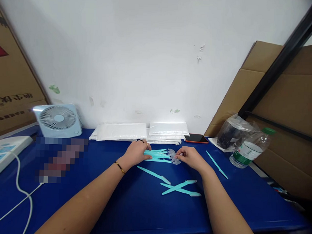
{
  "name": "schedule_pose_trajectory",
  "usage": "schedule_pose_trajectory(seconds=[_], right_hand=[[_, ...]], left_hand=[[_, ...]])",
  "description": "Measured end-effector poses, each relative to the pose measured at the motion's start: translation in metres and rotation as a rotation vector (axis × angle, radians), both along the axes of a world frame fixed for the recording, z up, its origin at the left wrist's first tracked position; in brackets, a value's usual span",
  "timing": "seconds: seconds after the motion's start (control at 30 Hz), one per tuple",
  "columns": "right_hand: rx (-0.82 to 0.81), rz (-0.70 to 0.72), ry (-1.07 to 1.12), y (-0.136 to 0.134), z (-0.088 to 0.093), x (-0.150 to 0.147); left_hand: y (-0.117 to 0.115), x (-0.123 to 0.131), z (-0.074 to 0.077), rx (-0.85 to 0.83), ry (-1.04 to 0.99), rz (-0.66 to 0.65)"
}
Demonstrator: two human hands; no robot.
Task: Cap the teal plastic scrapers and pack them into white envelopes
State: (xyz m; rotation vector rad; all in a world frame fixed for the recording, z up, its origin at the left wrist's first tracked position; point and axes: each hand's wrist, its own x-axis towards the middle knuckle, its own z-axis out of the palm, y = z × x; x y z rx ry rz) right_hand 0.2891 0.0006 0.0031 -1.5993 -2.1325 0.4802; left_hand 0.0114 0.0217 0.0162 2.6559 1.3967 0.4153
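Observation:
A bunch of turquoise eyebrow razors (pixel 157 154) lies on the blue table, handles to the left. Their translucent blade caps (pixel 171 154) fan out at the right end. My left hand (pixel 138 153) is closed round the handle ends. At the capped end, my right hand (pixel 187 157) pinches one of the caps with thumb and fingers; the fingertips partly cover it. Nearer to me lie a loose razor (pixel 154 174) and two crossed razors (pixel 179 187). Another thin turquoise razor (pixel 217 164) lies by itself to the right of my right hand.
White padded envelopes (pixel 122 132) are stacked against the wall, beside a phone (pixel 196 138). A small fan (pixel 59 118), a power strip (pixel 6 152) and a white cable (pixel 18 180) are on the left. On the right stand a bagged cup (pixel 228 133) and a bottle (pixel 249 149).

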Motion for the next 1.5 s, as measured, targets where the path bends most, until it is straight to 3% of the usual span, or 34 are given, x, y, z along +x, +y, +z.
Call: schedule_pose_trajectory(seconds=[0.1, 0.2, 0.33, 0.43, 0.53, 0.67, 0.77, 0.83, 0.9, 0.97, 1.03, 1.23, 1.37, 1.5], right_hand=[[0.023, 0.004, 0.008, -0.002, 0.003, -0.001], [-0.034, 0.114, 0.038, -0.008, 0.007, -0.008], [-0.189, 0.313, 0.075, -0.016, 0.005, -0.024], [-0.216, 0.356, 0.082, -0.016, 0.0, -0.028], [-0.165, 0.268, 0.098, -0.01, -0.003, -0.022], [-0.029, 0.026, 0.099, 0.0, 0.001, -0.008], [0.021, -0.024, 0.08, -0.002, 0.007, 0.004], [-0.082, 0.053, 0.078, -0.007, 0.01, 0.014], [-0.286, 0.171, 0.048, -0.014, 0.012, 0.025], [-0.457, 0.249, -0.024, -0.018, 0.011, 0.031], [-0.501, 0.283, -0.102, -0.019, 0.008, 0.031], [-0.337, 0.39, -0.123, -0.016, 0.002, 0.005], [-0.31, 0.409, -0.074, -0.014, 0.0, 0.002], [-0.177, 0.244, 0.004, -0.006, -0.002, 0.006]], left_hand=[[-0.011, 0.0, 0.005, -0.16, 0.045, -0.165], [-0.022, 0.005, 0.003, -0.34, 0.123, -0.287], [-0.023, 0.015, -0.006, -0.323, 0.063, -0.159], [-0.018, 0.02, -0.01, -0.214, -0.001, -0.11], [-0.009, 0.018, -0.01, -0.109, -0.005, -0.106], [-0.004, 0.013, -0.011, -0.052, -0.033, 0.002], [-0.016, 0.022, -0.011, -0.078, -0.119, -0.071], [-0.032, 0.033, -0.012, -0.136, -0.143, -0.209], [-0.047, 0.045, -0.013, -0.177, -0.116, -0.321], [-0.057, 0.054, -0.016, -0.19, -0.086, -0.366], [-0.06, 0.059, -0.018, -0.203, -0.071, -0.36], [-0.05, 0.051, -0.018, -0.294, 0.013, -0.249], [-0.041, 0.039, -0.012, -0.236, 0.06, -0.24], [-0.023, 0.023, -0.007, -0.1, 0.127, -0.144]])
